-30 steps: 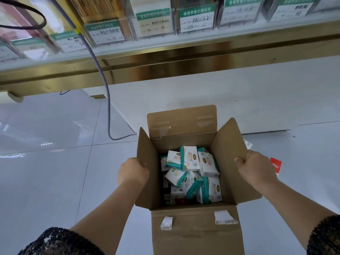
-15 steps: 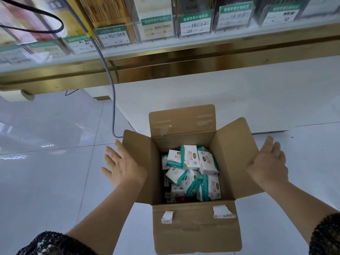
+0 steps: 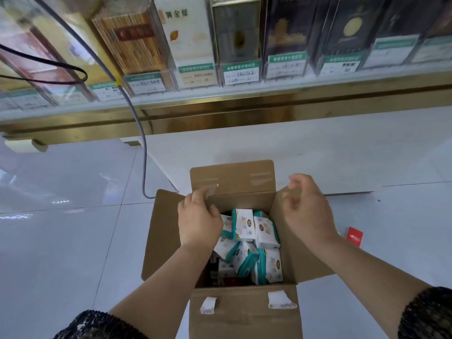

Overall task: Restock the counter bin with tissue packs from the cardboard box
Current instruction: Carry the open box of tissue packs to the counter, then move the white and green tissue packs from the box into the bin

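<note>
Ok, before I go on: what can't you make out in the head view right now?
Counter bin: outside the head view's edges.
Cardboard box bottom: covered by tissue packs and the left hand.
Left hand's grip: its back hides the fingertips.
Right hand: fingers motion-blurred, grip unclear.
Red packet: partly behind the right forearm.
Price labels: handwriting blurred.

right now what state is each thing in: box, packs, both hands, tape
cardboard box, open on the floor, flaps folded outward
tissue packs, loose jumble inside the box
left hand, over the box's opening, fingers curled; any hold is hidden
right hand, above the right flap, fingers loosely curled, nothing seen in it
tape strips, torn, stuck to the front flap
</note>
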